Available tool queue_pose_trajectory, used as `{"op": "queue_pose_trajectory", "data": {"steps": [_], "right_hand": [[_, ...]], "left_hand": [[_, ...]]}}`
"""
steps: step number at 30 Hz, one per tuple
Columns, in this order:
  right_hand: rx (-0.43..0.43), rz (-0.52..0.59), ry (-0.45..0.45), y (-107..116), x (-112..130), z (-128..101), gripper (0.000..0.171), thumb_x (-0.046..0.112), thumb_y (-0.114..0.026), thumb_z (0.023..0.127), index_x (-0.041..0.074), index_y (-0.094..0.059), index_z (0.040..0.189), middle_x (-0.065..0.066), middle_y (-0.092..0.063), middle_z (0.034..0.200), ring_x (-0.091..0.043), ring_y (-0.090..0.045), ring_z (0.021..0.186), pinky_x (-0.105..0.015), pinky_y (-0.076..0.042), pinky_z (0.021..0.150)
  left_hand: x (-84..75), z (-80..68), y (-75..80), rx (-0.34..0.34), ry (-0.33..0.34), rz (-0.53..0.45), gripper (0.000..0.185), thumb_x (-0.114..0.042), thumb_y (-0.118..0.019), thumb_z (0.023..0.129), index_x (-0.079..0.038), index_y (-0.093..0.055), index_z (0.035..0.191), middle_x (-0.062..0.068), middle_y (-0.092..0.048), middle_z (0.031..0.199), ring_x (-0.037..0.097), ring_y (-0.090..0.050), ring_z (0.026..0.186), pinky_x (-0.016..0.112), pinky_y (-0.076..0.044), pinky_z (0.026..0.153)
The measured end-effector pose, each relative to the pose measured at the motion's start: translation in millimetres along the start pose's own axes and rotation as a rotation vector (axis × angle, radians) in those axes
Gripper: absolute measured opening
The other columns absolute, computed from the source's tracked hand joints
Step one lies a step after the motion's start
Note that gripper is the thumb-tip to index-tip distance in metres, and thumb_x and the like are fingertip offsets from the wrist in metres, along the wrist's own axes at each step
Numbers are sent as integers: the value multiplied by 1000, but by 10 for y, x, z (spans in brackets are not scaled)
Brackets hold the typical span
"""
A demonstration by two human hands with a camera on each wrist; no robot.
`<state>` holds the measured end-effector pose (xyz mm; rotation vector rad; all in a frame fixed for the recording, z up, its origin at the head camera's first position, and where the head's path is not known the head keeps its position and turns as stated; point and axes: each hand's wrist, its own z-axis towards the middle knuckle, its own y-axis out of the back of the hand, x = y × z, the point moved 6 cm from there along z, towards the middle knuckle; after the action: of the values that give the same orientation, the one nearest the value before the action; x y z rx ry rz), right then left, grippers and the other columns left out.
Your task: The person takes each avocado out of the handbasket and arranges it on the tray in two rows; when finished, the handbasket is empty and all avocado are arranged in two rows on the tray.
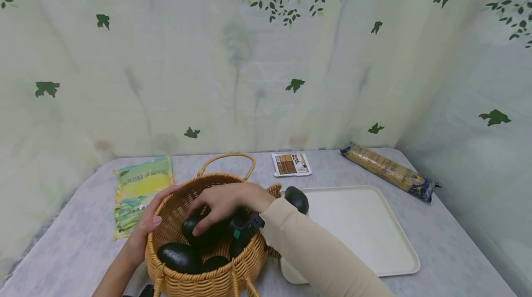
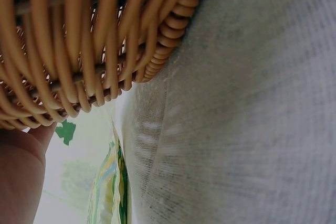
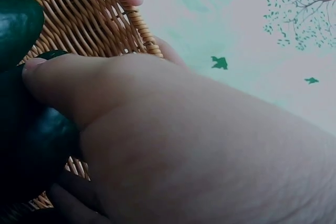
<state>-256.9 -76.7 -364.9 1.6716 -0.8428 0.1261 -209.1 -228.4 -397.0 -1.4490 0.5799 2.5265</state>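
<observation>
A round wicker basket (image 1: 249,260) holds several dark green avocados, one of them a glossy avocado (image 1: 179,258) near its front left wall. My left hand (image 1: 143,227) grips the basket's left rim, thumb over the edge; in the left wrist view the woven wall (image 2: 89,40) fills the upper left. Inside the basket, my right hand (image 1: 222,202) curls its fingers and thumb round an avocado (image 1: 190,230). The right wrist view has that thumb pressed on the dark skin of the avocado (image 3: 52,135). Its other fingers are mostly hidden.
A cream tray (image 1: 353,232) lies right of the basket, with an avocado (image 1: 297,200) at its upper left corner. Behind are a small brown-and-white packet (image 1: 292,164) and a long yellow-and-blue package (image 1: 386,170). A green-yellow bag (image 1: 143,190) lies at left.
</observation>
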Motion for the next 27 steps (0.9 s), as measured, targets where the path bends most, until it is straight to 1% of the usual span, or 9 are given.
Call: {"op": "queue_pose_trajectory", "data": {"steps": [4, 13, 20, 24, 27], "right_hand": [[-9, -5, -7, -2, -8, 8, 52, 46, -69, 96, 25, -62, 143, 14, -62, 139, 1, -58, 124, -13, -40, 101], [4, 20, -11, -19, -10, 10, 53, 45, -68, 97, 25, -60, 145, 14, -61, 141, 0, -58, 124, -14, -41, 101], [1, 40, -5, 1, 12, -2, 54, 47, -64, 99, 26, -58, 148, 16, -57, 146, 1, -55, 128, -16, -40, 104], [-14, 45, -4, 17, 20, -14, 54, 48, -63, 99, 26, -58, 148, 16, -56, 146, 3, -52, 130, -16, -39, 105], [-18, 50, -12, 20, 18, -20, 53, 47, -63, 99, 26, -58, 148, 15, -57, 145, 3, -53, 129, -16, -39, 104]], "left_hand": [[-11, 0, -8, -8, 7, 8, 64, -22, -25, 100, 2, -28, 158, 0, -40, 159, 10, -43, 140, 20, -40, 106], [59, -34, 8, -43, 56, 23, 64, -23, -27, 100, 7, -29, 156, 0, -43, 155, 9, -46, 137, 20, -42, 104], [0, -25, -6, -22, 31, 18, 63, -23, -25, 100, 6, -28, 157, 2, -41, 157, 10, -43, 139, 21, -42, 105], [-9, -15, -2, -35, 44, 19, 63, -24, -25, 100, 2, -30, 158, 2, -41, 157, 10, -42, 140, 22, -43, 103], [-2, -16, -6, -27, 42, 18, 63, -24, -25, 101, 1, -29, 159, 2, -40, 157, 11, -42, 140, 23, -44, 103]]}}
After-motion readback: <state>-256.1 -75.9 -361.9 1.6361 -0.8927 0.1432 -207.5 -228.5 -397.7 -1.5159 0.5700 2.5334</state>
